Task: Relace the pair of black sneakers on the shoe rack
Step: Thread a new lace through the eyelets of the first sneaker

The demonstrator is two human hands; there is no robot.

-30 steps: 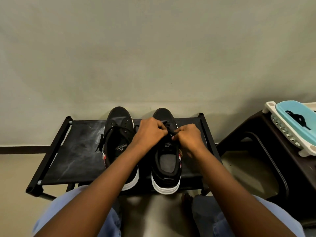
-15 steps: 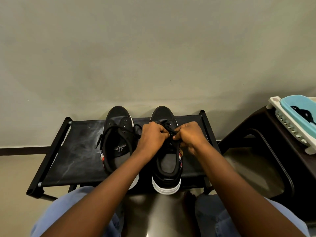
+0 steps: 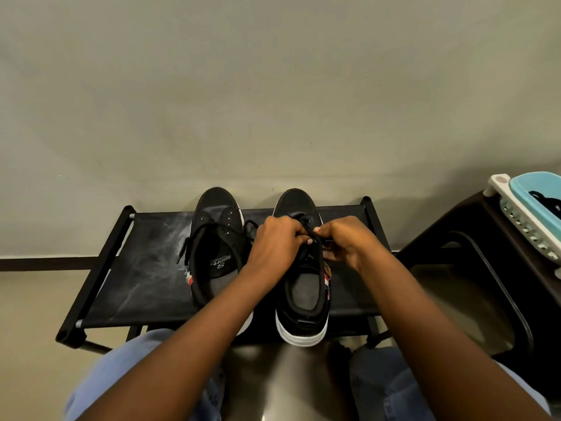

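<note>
The left grip [image 3: 277, 247] and the right grip [image 3: 349, 241] sit close together, fingertips nearly meeting, and both are narrow: each pinches the black lace [image 3: 305, 221] over the eyelets of the right sneaker [image 3: 302, 302]. That sneaker lies directly under the 2 grips, toe pointing away from them toward the wall [image 3: 273, 86], its white-soled heel on the near side. Just left of the left grip stands the left sneaker [image 3: 217, 262], side by side with its mate, with a loose lace [image 3: 189, 243] draped over its open collar and off its far-left edge. Both sneakers rest on the black fabric tier of the shoe rack [image 3: 145, 268]. Well right of the right grip, a dark stool [image 3: 455, 238] carries a white basket [image 3: 522, 217] holding a teal tub [image 3: 529, 185].
</note>
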